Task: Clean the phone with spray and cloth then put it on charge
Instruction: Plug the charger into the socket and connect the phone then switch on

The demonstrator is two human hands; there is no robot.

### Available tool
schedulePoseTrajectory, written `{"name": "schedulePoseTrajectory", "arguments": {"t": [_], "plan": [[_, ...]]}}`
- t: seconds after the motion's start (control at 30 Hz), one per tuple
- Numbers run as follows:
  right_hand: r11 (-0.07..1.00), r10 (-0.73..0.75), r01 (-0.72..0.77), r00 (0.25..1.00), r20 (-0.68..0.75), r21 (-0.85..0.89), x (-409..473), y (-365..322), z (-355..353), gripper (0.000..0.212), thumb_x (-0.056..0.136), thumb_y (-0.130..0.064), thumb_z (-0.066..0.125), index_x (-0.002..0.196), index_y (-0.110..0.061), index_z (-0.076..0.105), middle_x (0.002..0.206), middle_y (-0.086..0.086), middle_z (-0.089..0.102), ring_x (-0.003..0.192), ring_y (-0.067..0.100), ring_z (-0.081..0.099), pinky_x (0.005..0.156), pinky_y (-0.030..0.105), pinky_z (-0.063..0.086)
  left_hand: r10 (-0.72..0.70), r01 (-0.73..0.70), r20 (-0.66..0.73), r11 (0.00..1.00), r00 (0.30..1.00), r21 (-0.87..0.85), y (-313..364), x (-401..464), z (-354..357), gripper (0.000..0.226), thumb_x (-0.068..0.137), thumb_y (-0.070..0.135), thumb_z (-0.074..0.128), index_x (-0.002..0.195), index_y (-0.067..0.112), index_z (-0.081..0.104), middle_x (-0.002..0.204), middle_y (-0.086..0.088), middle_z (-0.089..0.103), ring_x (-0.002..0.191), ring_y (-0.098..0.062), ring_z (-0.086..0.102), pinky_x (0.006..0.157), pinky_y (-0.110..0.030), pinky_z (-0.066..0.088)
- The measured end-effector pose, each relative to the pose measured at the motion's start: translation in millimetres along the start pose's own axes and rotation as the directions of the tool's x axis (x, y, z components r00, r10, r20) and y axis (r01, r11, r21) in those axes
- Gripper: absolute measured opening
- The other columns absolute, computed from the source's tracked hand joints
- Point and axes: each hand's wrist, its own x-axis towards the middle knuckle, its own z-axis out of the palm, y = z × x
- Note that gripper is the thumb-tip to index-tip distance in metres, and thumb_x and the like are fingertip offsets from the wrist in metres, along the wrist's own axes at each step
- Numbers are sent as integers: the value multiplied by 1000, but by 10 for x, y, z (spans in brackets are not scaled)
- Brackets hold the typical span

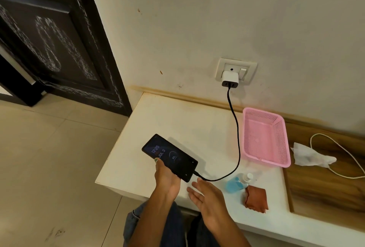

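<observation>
Phone (169, 157) gripped by left hand (166, 177) | right hand (205, 197) spread, empty

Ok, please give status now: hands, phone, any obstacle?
Left hand holds phone, screen lit. Right hand open, empty. Black cable plugged into phone and wall charger. No obstacle.

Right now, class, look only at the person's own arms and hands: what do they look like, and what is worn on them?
Both forearms are bare, with no sleeves, watch, bracelet or rings in view. The left hand has green polish on the one nail that shows. The right hand shows no polish or markings from this angle. Below the arms, blue denim covers the legs.
</observation>
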Motion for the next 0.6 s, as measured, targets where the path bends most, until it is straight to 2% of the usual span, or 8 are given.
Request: {"name": "schedulePoseTrajectory", "arguments": {"t": [0.07,0.2,0.43,0.5,0.6], "plan": [[998,-3,3,1000,-1,70,115,-10,19,10,91,-9,55,100,-5,55,103,17,60,96,34,61,92,42,47,-6,6,-27,1000,1000,-9,-37,32,-26,46,102,39,26,141,16,35,138,-16,48,113,-30,50,106,-46,37],[984,12,-8,1000,-26,177,329,-23,31,26,95,-9,49,116,6,51,108,22,61,97,33,59,91,41,45,-42,41,-40,999,998,-27,-103,94,-75,45,103,35,25,141,13,36,140,-18,45,125,-35,45,109,-47,34],[985,20,0,993,-115,171,533,-53,-26,31,96,-9,48,122,6,47,120,25,57,110,37,56,86,40,46,-116,115,-100,993,988,-23,-178,136,-173,42,103,30,31,139,10,39,138,-17,47,125,-34,46,104,-45,37],[987,13,9,991,-132,163,562,-69,-43,32,96,-8,47,124,6,47,121,26,57,109,36,56,86,39,46,-132,133,-122,991,984,2,-177,152,-203,40,102,28,35,136,8,43,132,-16,52,117,-31,50,98,-40,40],[989,19,2,991,-135,149,569,-67,-74,30,95,-5,46,122,7,47,119,26,57,100,34,58,86,40,47,-135,142,-128,989,982,45,-153,176,-234,36,101,24,39,131,6,46,105,-12,58,103,-26,51,90,-35,43]]}}
